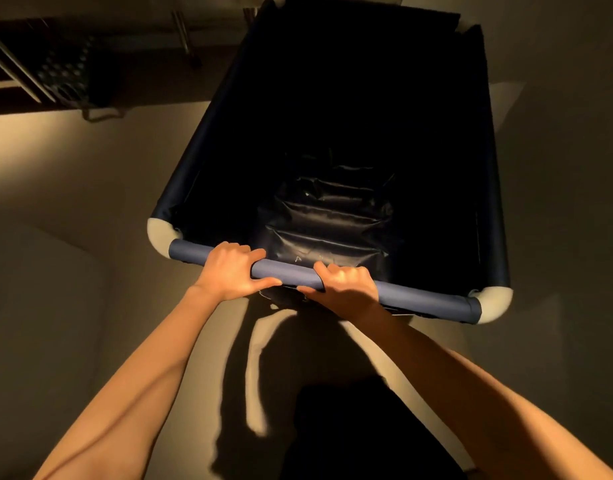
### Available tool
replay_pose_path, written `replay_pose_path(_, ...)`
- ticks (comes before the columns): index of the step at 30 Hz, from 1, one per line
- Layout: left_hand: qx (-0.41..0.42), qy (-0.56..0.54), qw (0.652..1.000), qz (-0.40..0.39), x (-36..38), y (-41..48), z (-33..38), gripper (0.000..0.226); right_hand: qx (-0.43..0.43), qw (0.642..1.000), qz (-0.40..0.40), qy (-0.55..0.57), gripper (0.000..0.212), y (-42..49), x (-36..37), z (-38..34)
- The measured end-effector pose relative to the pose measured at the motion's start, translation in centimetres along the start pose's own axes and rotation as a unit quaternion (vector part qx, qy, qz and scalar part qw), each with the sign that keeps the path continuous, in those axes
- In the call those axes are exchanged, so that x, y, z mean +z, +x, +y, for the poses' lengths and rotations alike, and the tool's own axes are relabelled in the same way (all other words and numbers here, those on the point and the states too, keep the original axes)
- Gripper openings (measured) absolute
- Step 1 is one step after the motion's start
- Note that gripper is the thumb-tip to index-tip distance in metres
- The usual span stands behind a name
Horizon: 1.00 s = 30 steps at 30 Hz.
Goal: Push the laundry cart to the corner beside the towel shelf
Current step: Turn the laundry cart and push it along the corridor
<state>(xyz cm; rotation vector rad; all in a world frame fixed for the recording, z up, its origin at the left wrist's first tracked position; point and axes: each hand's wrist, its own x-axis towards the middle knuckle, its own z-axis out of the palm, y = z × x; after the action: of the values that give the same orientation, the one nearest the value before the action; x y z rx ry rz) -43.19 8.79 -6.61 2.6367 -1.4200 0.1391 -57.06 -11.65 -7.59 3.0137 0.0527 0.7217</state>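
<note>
A large laundry cart (208, 147) with a dark navy fabric liner and pale rounded corner caps fills the middle of the head view. Its near rim is a blue padded bar (419, 294). My left hand (232, 270) is closed around that bar left of centre. My right hand (346, 289) grips the same bar a little to the right, thumbs nearly facing each other. The inside of the cart is very dark; only creased liner at the bottom shows. The cart's wheels are hidden.
A metal rack or shelf frame (66, 74) with a perforated dark panel stands at the far left against the wall. Pale floor (73, 188) lies to the left and right of the cart. My shadow falls on the floor below the bar.
</note>
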Motion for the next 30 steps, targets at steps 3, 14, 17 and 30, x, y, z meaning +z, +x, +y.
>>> replay_pose_path(3, -0.006, 0.001, 1.000, 0.017, 0.1, -2.9, 2.0, 0.068, -0.007, 0.999, -0.038, 0.024, 0.050, -2.7, -1.2, -1.0)
replay_pose_path(14, -0.035, -0.001, 0.998, 0.045, -0.4, -14.1, 11.8, 0.072, -0.061, 0.991, -0.112, 0.031, 0.048, -14.0, -7.3, -3.5)
replay_pose_path(17, -0.053, -0.004, 0.998, 0.042, -0.4, -16.3, 16.2, 0.072, -0.079, 0.989, -0.118, 0.039, 0.051, -17.5, -9.1, -2.7)
replay_pose_path(30, -0.144, -0.013, 0.988, 0.049, 1.1, -14.5, 34.8, 0.062, -0.173, 0.973, -0.149, 0.034, 0.056, -26.3, -13.4, 11.3)
